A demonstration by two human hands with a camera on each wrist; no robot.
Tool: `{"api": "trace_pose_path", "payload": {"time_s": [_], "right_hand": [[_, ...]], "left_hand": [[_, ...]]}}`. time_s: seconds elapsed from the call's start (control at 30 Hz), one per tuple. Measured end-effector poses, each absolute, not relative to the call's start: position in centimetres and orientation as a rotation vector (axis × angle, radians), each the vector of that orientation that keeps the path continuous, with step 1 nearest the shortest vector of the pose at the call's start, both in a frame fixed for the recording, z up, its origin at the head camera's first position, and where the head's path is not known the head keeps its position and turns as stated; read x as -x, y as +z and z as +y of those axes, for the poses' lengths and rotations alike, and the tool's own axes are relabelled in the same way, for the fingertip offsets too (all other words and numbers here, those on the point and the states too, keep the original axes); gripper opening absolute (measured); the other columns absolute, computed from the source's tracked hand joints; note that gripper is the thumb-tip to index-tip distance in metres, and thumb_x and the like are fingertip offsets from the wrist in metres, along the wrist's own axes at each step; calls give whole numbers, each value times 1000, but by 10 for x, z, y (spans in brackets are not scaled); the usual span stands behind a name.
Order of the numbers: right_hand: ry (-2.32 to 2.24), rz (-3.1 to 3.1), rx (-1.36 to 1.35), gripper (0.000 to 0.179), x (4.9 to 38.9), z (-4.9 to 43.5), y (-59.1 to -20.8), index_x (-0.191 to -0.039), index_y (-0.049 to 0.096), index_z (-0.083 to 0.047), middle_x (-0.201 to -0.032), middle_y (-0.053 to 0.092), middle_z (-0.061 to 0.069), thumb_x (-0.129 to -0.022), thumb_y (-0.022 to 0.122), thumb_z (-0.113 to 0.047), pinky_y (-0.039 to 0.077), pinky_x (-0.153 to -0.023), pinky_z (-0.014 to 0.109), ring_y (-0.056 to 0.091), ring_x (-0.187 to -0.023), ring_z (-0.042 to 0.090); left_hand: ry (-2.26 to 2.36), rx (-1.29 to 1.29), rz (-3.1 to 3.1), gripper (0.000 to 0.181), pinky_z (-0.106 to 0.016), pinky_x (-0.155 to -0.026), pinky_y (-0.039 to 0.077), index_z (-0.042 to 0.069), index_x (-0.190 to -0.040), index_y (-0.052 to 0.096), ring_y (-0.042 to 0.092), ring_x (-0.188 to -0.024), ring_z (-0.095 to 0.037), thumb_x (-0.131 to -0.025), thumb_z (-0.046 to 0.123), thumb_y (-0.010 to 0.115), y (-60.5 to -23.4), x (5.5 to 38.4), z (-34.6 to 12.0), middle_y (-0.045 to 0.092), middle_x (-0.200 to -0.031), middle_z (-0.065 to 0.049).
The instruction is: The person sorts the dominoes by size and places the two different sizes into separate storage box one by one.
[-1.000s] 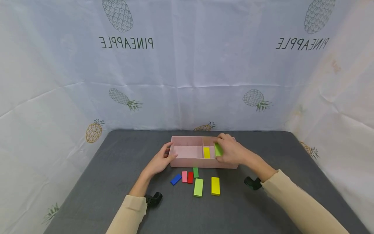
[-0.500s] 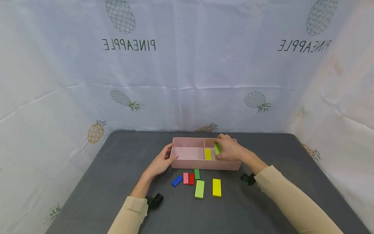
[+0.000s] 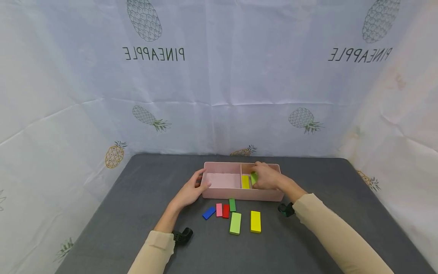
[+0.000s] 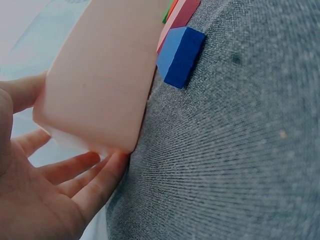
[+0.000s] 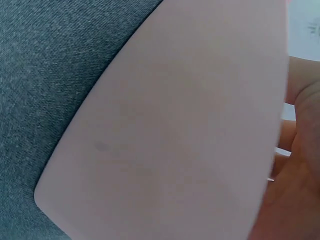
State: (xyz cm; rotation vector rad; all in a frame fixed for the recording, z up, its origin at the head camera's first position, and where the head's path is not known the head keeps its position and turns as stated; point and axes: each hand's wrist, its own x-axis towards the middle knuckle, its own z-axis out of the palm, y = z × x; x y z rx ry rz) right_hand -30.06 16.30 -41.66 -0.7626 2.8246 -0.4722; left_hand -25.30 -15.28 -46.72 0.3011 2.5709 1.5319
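A pink divided box stands toward the back of the dark table. My left hand holds its left end, thumb at the front corner and fingers along the end wall in the left wrist view. Inside the right compartment, my right hand pinches a light green block on edge. Left of that block, close to the divider, stands a yellow block. In the right wrist view the box's wall hides the fingertips and the block.
In front of the box lie blue, pink, red and dark green blocks. Nearer are larger light green and yellow ones. A pineapple-print cloth hangs behind the table.
My right hand has brought the light green block lower and to the left, closer to the yellow block in the compartment. My left hand stays at the box's left end.
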Motion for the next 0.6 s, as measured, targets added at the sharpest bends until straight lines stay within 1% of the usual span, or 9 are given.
{"api": "trace_pose_path", "payload": {"time_s": [0.13,0.3,0.43,0.6], "right_hand": [[-452,2809,783,48,303,163,-422,-125,67,1,-122,59,13,-82,82,-16,49,-89,43,52,-105,27],[-452,2787,799,48,306,165,-427,-125,67,2,-123,62,13,-83,83,-15,48,-95,44,54,-109,28],[-478,2766,800,49,308,164,-431,-127,67,2,-124,62,13,-84,83,-16,48,-99,44,54,-110,27],[-498,2764,792,49,309,161,-434,-127,67,1,-123,62,12,-84,83,-17,49,-100,44,54,-108,25]], "left_hand": [[1534,-302,2571,71,-58,-106,43,16,-160,29,48,-135,-42,-101,36,63,-468,253,-153,40,-155,-22],[1530,-297,2579,70,-59,-106,43,17,-160,30,48,-135,-43,-101,35,63,-468,252,-152,40,-155,-23],[1537,-292,2576,70,-59,-106,43,17,-159,31,48,-135,-43,-101,36,64,-467,251,-152,40,-155,-23],[1541,-289,2575,70,-59,-106,43,17,-159,31,48,-136,-44,-101,37,64,-467,251,-152,40,-155,-23]]}}
